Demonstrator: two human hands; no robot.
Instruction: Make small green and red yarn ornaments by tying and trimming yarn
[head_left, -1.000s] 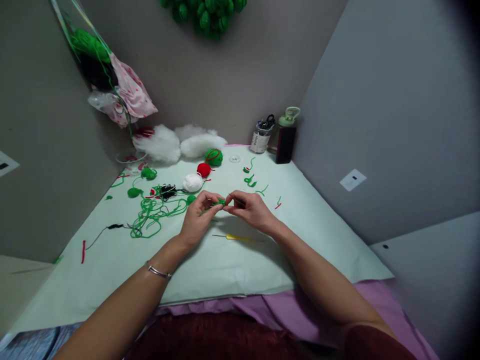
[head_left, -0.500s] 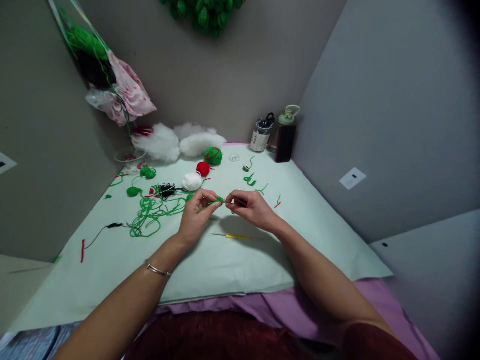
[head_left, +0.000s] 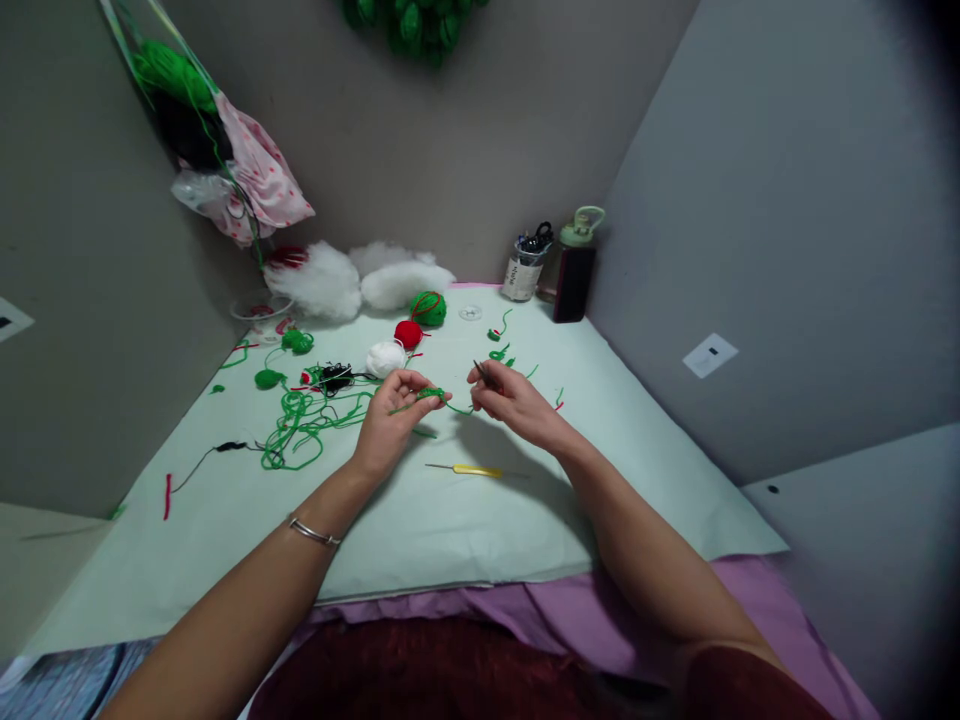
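Left hand [head_left: 388, 420] pinches green yarn piece [head_left: 431, 394]; right hand [head_left: 517, 402] grasps dark tool [head_left: 486, 375]. Piece likely light, soft; best held mid-body.

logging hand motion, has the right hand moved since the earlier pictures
Yes. Judged against the yellow tool lying still, the right hand has shifted rightward and slightly farther from the person.

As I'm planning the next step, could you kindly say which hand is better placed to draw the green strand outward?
Probably the right hand, despite its dark tool: the green strand runs toward that hand, while the left hand pinches the small green piece.
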